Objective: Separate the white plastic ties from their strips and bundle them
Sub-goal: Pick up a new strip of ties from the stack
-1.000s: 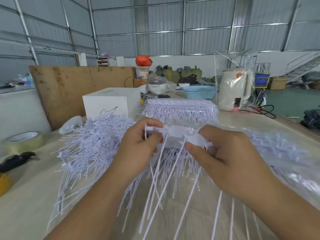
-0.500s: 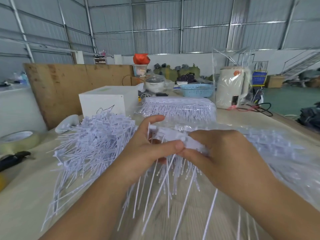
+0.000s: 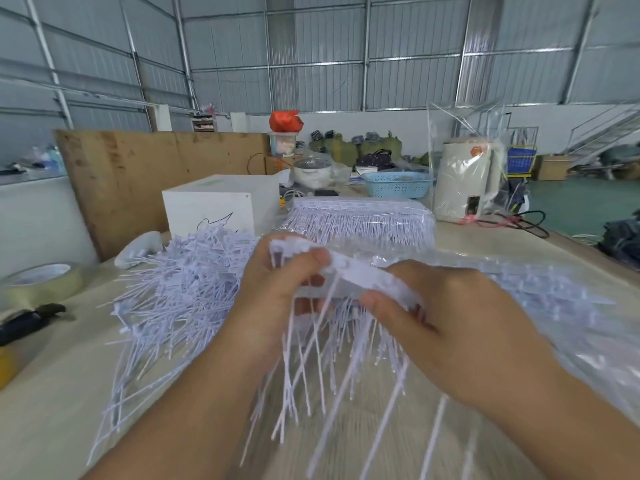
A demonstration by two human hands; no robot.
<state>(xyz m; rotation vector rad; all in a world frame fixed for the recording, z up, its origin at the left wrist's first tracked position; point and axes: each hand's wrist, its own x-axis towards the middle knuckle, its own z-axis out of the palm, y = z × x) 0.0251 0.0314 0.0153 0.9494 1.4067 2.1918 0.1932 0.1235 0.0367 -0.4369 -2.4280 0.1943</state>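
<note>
strip (image 3: 349, 275) raised, between both fingers (image 3: 313, 259)

The room is a big shed with grey ribbed metal walls (image 3: 329, 64) and thin steel beams crossing them. Soft daylight fills the place. Low down, a white wall (image 3: 381, 123) runs along the back. A large brown wooden board (image 3: 145, 174) leans up at the left, behind a long pale wooden table (image 3: 45, 403). On the table stands a white square box (image 3: 214, 209), and farther back sits a light blue plastic basket (image 3: 398, 185). At the right the floor is green (image 3: 585, 202), and grey metal stairs (image 3: 609, 133) climb up along the wall.
</note>
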